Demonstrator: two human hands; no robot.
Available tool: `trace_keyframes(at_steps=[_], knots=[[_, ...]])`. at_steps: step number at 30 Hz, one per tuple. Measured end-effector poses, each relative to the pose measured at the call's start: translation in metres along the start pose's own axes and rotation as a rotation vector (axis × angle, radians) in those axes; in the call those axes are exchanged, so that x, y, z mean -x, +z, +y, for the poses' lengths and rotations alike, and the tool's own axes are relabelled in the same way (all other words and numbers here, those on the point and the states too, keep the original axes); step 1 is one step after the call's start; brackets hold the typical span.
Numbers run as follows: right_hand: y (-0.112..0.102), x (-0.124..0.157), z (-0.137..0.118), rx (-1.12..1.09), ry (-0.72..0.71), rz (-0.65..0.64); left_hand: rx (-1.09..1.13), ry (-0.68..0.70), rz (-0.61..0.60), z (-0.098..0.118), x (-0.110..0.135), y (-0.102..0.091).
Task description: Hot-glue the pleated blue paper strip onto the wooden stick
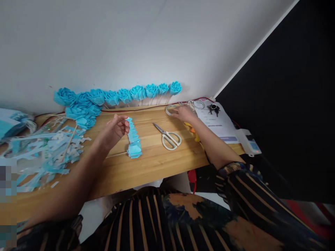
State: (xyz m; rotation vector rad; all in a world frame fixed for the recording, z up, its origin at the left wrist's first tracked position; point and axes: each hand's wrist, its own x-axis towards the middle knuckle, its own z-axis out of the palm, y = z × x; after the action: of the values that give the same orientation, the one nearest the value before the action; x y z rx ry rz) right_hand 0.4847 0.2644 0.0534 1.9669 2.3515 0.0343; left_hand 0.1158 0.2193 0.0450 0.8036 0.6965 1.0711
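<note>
My left hand (116, 129) is over the left-middle of the wooden table, palm partly showing, thumb and fingers drawn together. Its fingertips are at the far end of a pleated light-blue strip (133, 134); whether they pinch it or something small, I cannot make out. The strip's near end is a folded blue piece (134, 150), with a thin stick (116, 154) running left from it. Further right, my right hand (183, 113) reaches to the back of the table, its fingers closed on the edge of a tape roll (170, 109). Scissors (169, 136) with white handles lie between my hands.
Blue fabric-like flowers (124, 95) on sticks line the wall, with more heaped at left. Strip scraps (49, 153) and clear plastic spread over the left side. Papers (217, 122), keys (214, 109), an orange-yellow object (193, 129) and a white power strip (248, 143) are at right.
</note>
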Motion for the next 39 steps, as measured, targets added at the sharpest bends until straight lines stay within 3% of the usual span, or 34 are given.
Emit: trace_keyframes(at_steps=[5,9,14,23,27,30,34,37,39], knots=[[-0.015,0.015,0.051,-0.061,0.185,0.113,0.007,-0.017,0.001,0.002,-0.001,-0.001],[-0.020,0.028,0.076,0.041,0.316,-0.072,0.006,-0.029,0.022,0.002,0.000,0.000],[-0.007,0.027,0.075,0.067,0.391,-0.205,-0.001,-0.038,0.019,0.000,-0.001,0.000],[0.007,0.002,0.055,-0.018,0.381,-0.253,-0.011,-0.011,-0.028,0.000,-0.002,-0.006],[0.002,0.001,0.061,-0.086,0.350,-0.240,0.006,0.003,-0.041,0.001,-0.003,-0.008],[-0.010,0.009,0.080,-0.168,0.346,-0.223,0.010,-0.003,-0.048,0.001,-0.004,-0.010],[-0.029,0.027,0.117,-0.339,0.406,-0.077,0.000,-0.002,-0.039,0.001,-0.005,-0.012],[-0.040,0.044,0.142,-0.763,0.403,0.321,-0.017,-0.002,-0.030,0.000,-0.006,-0.014],[-0.043,0.056,0.150,-0.836,0.364,0.476,-0.026,0.002,-0.024,0.000,-0.006,-0.015]])
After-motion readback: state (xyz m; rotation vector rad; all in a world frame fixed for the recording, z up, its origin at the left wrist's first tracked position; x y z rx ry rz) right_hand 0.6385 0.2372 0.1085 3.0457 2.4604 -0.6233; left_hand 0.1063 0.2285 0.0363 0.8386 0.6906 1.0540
